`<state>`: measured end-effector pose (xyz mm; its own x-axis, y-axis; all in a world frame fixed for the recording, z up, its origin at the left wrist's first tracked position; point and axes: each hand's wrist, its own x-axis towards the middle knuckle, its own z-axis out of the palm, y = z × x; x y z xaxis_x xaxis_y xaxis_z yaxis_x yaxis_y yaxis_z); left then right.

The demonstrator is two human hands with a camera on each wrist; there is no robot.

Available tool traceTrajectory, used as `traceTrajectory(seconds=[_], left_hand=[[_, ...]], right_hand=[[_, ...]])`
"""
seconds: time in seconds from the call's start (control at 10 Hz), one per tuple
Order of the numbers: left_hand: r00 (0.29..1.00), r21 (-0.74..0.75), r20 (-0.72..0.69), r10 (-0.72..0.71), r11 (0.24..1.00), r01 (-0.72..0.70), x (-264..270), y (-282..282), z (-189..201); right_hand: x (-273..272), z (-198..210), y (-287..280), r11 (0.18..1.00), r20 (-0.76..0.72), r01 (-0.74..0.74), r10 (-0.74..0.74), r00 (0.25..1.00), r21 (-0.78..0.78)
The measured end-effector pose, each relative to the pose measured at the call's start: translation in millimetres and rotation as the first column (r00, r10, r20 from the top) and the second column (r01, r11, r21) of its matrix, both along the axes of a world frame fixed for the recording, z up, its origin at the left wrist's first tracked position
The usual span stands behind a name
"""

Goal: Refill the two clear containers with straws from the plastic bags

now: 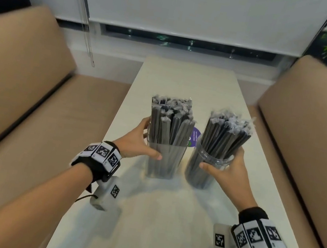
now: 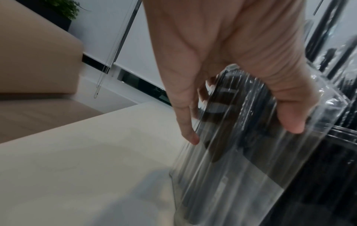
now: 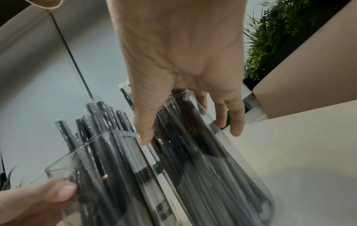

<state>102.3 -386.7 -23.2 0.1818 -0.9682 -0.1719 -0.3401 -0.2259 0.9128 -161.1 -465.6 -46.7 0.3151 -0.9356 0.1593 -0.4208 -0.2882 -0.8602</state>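
Your left hand (image 1: 136, 141) wraps the square clear container (image 1: 164, 160), thumb on the near face and fingers round its left side, at the middle of the bench (image 1: 162, 222). Your right hand (image 1: 229, 171) grips the round clear jar (image 1: 204, 170) just beside it, thumb in front and fingers behind its right wall. Both stand upright, well apart from the bench's long edges. Each is packed with dark, individually wrapped straws (image 1: 171, 123) that stick up above the rims, their crinkled film tips glossy. The bench top is smooth and pale cream.
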Motion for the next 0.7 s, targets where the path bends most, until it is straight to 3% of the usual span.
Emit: traceTrajectory(seconds=[0.4, 0.6, 0.7], left_hand=[[0.998, 0.089, -0.055, 0.004, 0.996, 0.001, 16, -38, 7], [0.996, 0.131, -0.083, 0.025, 0.991, -0.014, 10, -30, 2], [0.983, 0.113, -0.133, 0.13, 0.987, -0.115, 5, -4, -6]], right_hand=[[38, -8, -31, 0.979, -0.065, 0.198, -0.202, 0.977, -0.052], [36, -1, -23, 0.98, -0.138, 0.194, -0.187, 0.973, 0.037], [16, 6, -4, 0.97, -0.105, 0.19, -0.175, 0.979, 0.154]])
